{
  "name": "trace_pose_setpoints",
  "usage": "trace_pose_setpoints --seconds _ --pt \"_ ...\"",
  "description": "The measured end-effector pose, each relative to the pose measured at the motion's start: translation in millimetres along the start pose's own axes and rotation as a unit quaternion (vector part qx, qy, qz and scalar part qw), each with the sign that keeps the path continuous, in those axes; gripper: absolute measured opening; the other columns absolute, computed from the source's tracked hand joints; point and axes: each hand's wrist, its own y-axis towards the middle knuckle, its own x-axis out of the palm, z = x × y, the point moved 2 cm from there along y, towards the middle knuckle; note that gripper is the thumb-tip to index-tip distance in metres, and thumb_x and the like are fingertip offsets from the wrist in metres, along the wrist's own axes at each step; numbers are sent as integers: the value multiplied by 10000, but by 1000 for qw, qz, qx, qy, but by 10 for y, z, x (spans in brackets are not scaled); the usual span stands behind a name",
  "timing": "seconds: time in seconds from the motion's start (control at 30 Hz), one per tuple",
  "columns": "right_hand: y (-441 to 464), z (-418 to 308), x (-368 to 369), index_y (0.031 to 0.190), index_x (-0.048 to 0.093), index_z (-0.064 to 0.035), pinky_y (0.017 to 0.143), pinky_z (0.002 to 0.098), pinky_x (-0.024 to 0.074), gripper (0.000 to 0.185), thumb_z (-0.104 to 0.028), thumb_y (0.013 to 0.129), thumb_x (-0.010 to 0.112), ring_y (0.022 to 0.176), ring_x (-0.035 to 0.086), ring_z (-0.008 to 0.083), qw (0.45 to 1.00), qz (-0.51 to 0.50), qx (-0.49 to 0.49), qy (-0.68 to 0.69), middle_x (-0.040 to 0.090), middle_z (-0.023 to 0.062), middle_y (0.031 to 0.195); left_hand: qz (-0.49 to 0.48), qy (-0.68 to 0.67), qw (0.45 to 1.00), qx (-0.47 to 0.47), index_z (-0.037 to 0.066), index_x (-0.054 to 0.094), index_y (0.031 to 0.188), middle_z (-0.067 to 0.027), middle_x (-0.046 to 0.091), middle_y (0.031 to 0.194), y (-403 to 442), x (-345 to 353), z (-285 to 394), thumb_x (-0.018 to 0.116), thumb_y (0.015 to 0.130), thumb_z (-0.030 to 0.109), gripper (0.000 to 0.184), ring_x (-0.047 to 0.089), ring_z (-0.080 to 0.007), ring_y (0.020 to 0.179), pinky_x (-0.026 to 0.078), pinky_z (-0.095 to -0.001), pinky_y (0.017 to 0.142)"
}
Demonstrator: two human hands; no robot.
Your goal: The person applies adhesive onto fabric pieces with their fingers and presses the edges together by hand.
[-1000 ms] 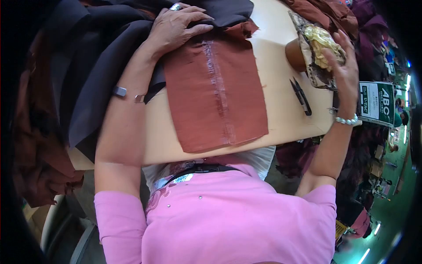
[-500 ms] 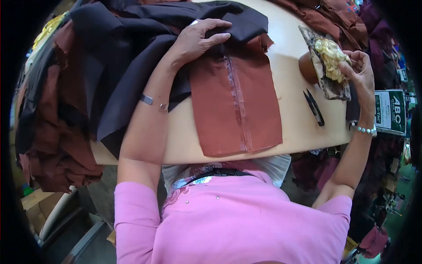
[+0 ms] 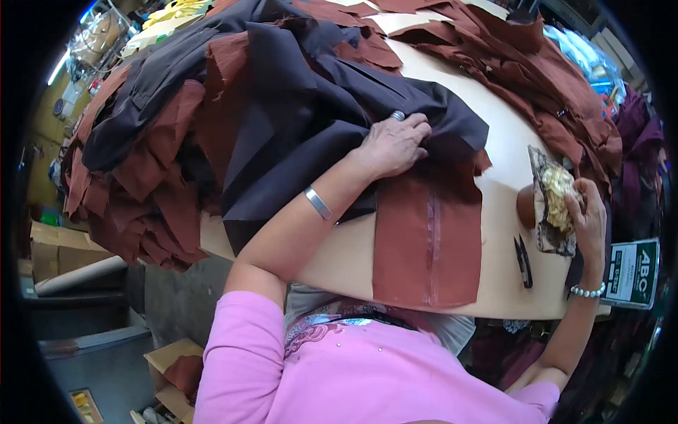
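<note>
My left hand (image 3: 397, 145) rests on dark cloth (image 3: 289, 106), its fingers curled round a fold. Below it, a rust-brown cloth panel (image 3: 399, 244) lies flat, with a shiny, glue-like strip (image 3: 433, 240) running lengthwise down its middle. On the right, my right hand (image 3: 589, 215) has thumb and fingers closed at the edge of a yellowish, glue-like lump (image 3: 558, 194). The lump sits on a stained, crusted board (image 3: 540, 205), tilted against a brown cup (image 3: 525, 203). Exactly what the right fingertips pinch is partly hidden.
Black thread snips (image 3: 522, 261) lie on the pale table (image 3: 339, 251) left of my right hand. Rust-brown garments (image 3: 508, 71) spread across the back right. More brown cloth (image 3: 152, 205) hangs over the left edge. A green-and-white ABC container (image 3: 631, 274) stands at far right.
The view has shifted, so the table sits lower and further right in it. My left fingers are more curled on the dark cloth. My right hand stays at the lump.
</note>
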Motion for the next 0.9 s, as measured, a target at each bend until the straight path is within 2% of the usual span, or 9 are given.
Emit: trace_pose_setpoints --seconds 0.2,0.23,0.37,0.5,0.6,0.63,0.73,0.8,0.9 --pt "116 -32 -130 872 486 -1 609 321 398 386 -358 818 624 633 447 194 997 -71 10 -16 450 102 698 154 -118 981 16 87 516 1055 -75 580 1014 -56 249 -13 644 772 117 312 603 -316 893 499 -412 756" --pt "156 -54 -197 893 502 -2 639 335 415 381 -345 805 640 685 508 226 984 -150 98 -4 500 117 747 157 -119 980 19 85 515 1047 -76 580 1011 -60 261 -18 643 767 114 309 604 -316 889 500 -412 749" --pt "440 -595 -267 1137 537 -50 792 413 454 371 -228 823 626 949 577 334 952 -14 -86 -293 599 152 1026 204 -126 970 48 81 519 1008 -97 580 942 -39 309 -43 617 756 83 271 613 -324 831 506 -419 702" --pt "1013 -1891 103 1245 490 -55 852 419 448 451 -150 822 615 1005 575 343 937 53 -335 -89 591 182 1108 224 -146 962 63 81 523 988 -108 583 898 -23 292 -39 569 778 59 216 614 -333 809 507 -424 691" --pt "1505 -2725 578 1308 460 -95 867 388 453 478 -148 851 592 999 590 300 917 -23 -373 142 579 173 1159 246 -168 951 85 80 541 928 -108 588 872 -63 297 -42 546 793 69 135 620 -321 790 512 -412 674" --pt "1734 -2927 691 1336 424 -103 839 320 468 499 -114 861 574 944 605 210 874 99 -476 -4 592 157 1141 255 -174 947 94 80 549 899 -108 589 860 -53 291 -41 540 798 77 102 623 -314 780 515 -405 666" --pt "2006 -3586 1329 1275 411 -35 882 411 431 527 -27 771 564 822 638 318 796 328 -509 -1 618 179 858 327 -118 926 145 58 558 922 -129 586 848 -37 392 -64 532 792 68 133 623 -313 793 516 -411 679" --pt "2008 -3635 1419 1262 402 -18 914 457 400 533 -8 750 550 749 650 347 821 291 -490 -38 629 163 741 334 -171 916 146 45 556 944 -137 581 860 -58 388 -53 532 787 62 160 623 -311 803 518 -409 689" --pt "1953 -3373 1309 1281 375 -27 883 454 436 496 -81 806 505 636 645 316 899 49 -400 -170 632 87 670 284 -142 935 155 31 556 900 -151 589 875 -65 342 -17 524 804 82 113 616 -316 783 513 -409 699"
